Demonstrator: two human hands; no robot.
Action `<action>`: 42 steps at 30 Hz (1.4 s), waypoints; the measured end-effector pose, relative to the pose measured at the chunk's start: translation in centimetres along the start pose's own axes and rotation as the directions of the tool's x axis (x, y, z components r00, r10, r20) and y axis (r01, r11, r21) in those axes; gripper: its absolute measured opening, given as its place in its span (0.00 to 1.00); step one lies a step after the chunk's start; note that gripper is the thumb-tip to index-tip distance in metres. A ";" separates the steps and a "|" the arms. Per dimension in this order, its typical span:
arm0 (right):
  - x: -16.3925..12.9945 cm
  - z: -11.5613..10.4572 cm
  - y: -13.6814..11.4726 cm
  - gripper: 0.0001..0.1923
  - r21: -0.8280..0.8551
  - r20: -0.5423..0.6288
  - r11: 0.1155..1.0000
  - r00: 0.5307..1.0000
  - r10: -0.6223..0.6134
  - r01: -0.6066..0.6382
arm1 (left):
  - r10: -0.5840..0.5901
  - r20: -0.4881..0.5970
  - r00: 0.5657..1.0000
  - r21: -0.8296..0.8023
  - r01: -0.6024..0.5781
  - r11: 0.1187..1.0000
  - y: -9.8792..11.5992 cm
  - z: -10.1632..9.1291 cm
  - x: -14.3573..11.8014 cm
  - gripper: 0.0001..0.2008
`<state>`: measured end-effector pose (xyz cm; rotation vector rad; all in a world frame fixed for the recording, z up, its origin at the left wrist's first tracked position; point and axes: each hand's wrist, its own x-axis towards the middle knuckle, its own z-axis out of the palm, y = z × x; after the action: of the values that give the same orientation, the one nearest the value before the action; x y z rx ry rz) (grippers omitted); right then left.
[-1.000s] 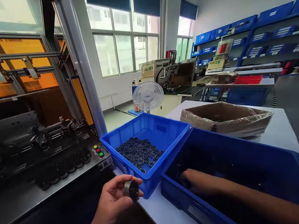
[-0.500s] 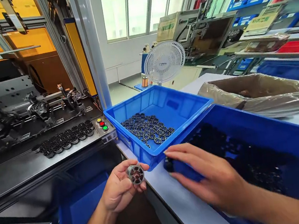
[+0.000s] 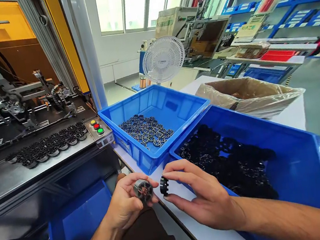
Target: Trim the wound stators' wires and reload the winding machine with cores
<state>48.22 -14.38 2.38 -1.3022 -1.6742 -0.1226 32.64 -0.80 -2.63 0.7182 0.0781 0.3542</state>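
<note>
- The left hand [image 3: 127,204] grips a round grey metal core [image 3: 143,189] in its fingertips, over the white table's [image 3: 193,226] near edge.
- Just beside it, the right hand [image 3: 200,197] pinches a small black plastic toothed ring [image 3: 164,185].
- Behind lies a large blue plastic bin [image 3: 303,163] of black rings.
- Farther left, a smaller blue plastic bin [image 3: 176,109] holds grey cores.

I see only a narrow bare strip of counter [image 3: 189,227] near my hands; two blue bins [image 3: 141,158] [image 3: 305,179] block everything beyond it.
</note>
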 end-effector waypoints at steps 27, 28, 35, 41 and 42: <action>-0.4 0.3 1.1 0.17 0.073 0.028 0.997 1.000 0.003 -0.005 | -0.080 -0.112 0.991 -0.117 0.067 0.991 -1.5 -0.4 -0.3 0.25; -0.4 0.3 1.1 0.17 0.079 0.030 0.997 1.000 0.002 -0.005 | -0.079 -0.110 0.991 -0.117 0.066 0.991 -1.6 -0.4 -0.3 0.25; -0.5 0.3 1.2 0.17 0.095 0.043 0.995 0.999 0.018 -0.023 | -0.082 -0.104 0.991 -0.128 0.068 0.989 -1.8 -0.3 -0.3 0.24; -0.5 0.2 1.2 0.17 0.109 0.054 0.993 0.998 0.029 -0.035 | -0.093 -0.101 0.991 -0.140 0.078 0.987 -1.9 -0.5 -0.2 0.24; -0.6 0.2 1.2 0.17 0.110 0.054 0.993 0.998 0.031 -0.037 | -0.096 -0.102 0.990 -0.142 0.081 0.987 -1.9 -0.5 -0.3 0.24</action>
<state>49.02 -14.10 1.29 -1.2592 -1.6780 0.0248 32.87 -1.91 -4.26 0.5570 0.1863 0.3098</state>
